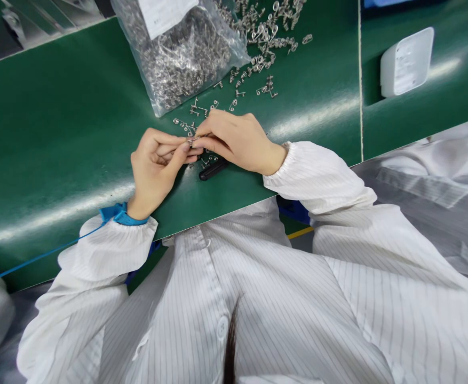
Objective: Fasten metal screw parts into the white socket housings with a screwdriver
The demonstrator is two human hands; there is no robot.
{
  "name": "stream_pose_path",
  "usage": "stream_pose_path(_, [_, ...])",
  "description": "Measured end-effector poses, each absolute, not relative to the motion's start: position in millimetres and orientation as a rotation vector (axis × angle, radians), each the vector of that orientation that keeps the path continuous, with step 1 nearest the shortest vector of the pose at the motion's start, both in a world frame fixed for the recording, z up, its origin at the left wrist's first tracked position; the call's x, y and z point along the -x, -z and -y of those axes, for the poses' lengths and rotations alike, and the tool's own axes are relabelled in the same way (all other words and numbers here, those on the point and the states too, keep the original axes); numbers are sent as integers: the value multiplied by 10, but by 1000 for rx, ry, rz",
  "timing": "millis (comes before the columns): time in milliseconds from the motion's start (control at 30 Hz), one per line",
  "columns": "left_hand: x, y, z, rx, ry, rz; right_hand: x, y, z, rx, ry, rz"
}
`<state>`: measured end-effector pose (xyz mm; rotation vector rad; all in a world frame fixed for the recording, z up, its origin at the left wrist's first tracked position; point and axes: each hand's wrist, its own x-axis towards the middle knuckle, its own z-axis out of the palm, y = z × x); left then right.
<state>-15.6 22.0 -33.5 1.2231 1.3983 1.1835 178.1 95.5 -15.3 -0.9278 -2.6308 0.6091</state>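
My left hand [156, 162] pinches a small metal spring [191, 143] between thumb and fingertips. From the other side my right hand [237, 140] closes its thumb and forefinger on the same spot, and the fingertips of both hands meet there. Loose springs [189, 127] lie on the green table just beyond the fingers, and a few more show below them. Under my right hand rests a black handle-like object [213, 168], its far end hidden. A blue wrist strap [125, 214] circles my left wrist.
A clear plastic bag [189, 58] full of springs lies beyond my hands, with many loose springs [263, 48] spilled to its right. Farther right stands a white plastic tray [412, 61] on the green table [57, 117]. The strap's blue cord [41, 256] runs off left.
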Motion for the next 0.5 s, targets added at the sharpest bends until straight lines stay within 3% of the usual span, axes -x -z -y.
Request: stream_pose_path(500, [193, 385, -133, -1523, -1179, -1447, -1763, 183, -881, 892, -416, 2653])
